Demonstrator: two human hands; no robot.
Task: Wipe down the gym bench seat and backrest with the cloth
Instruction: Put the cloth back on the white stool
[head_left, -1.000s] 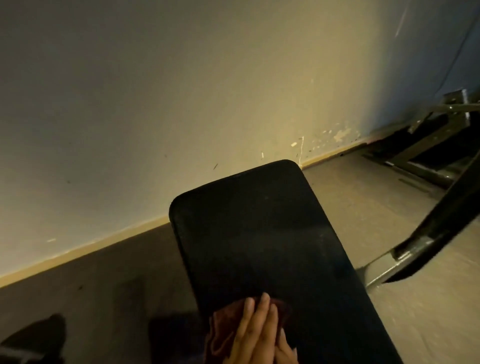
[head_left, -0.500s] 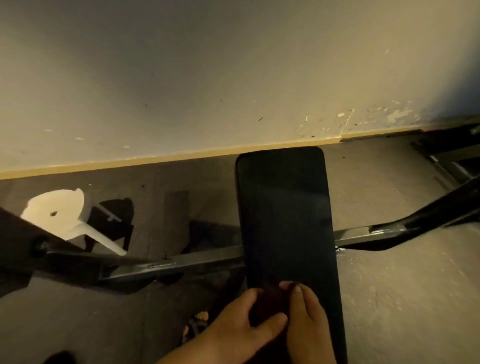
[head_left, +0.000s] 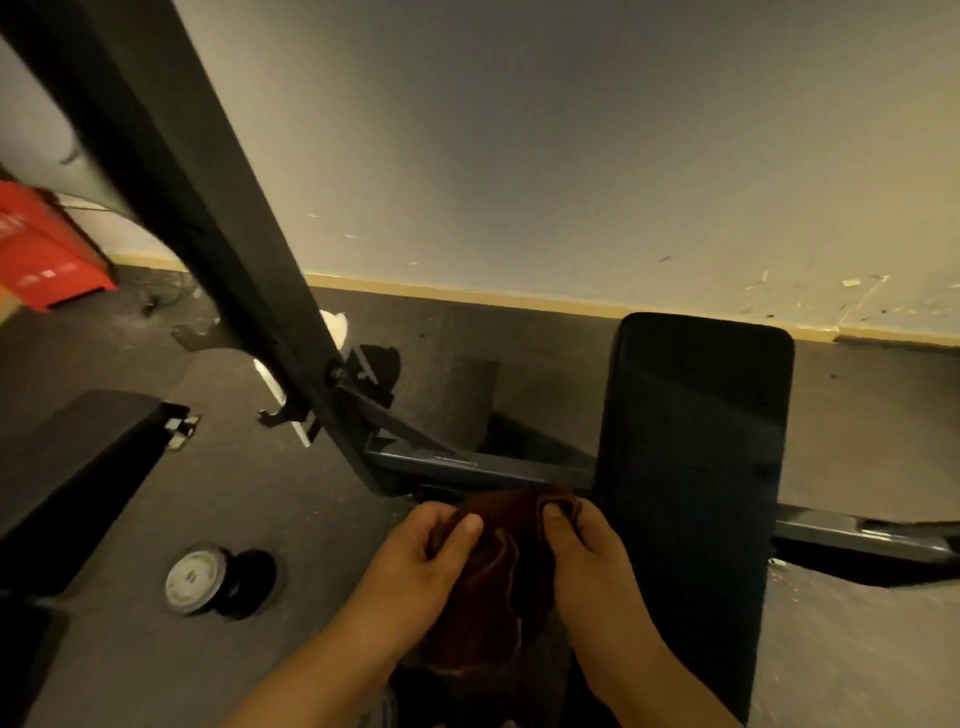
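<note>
A person's 2 bare hands held a dark maroon soft cloth (head_left: 493, 577) bunched between them, just left of the long black padded gym bench (head_left: 691, 467) and off its surface. The left hand (head_left: 410, 566) had its fingers (head_left: 470, 525) curled closed on the cloth's left edge, and the right hand (head_left: 582, 556) pinched the upper right corner, its fingers (head_left: 553, 512) closed on a fold. The cloth hung limp and creased below the grip, which suggested a light, floppy fabric that would bunch readily and slide easily over smooth upholstery; a flat palm over a folded pad would likely give better contact than an edge pinch. The black pad ran away from the camera toward the pale scuffed wall (head_left: 571, 156), above a grey steel frame rail (head_left: 493, 470) that crossed beneath it. A slanted black steel upright (head_left: 208, 208) rose at left, a round grey weight plate (head_left: 196, 579) lay on the dark rubber floor (head_left: 234, 493), and a red object (head_left: 47, 249) sat at the far left. The hands appeared to be refolding the cloth before the next pass.
</note>
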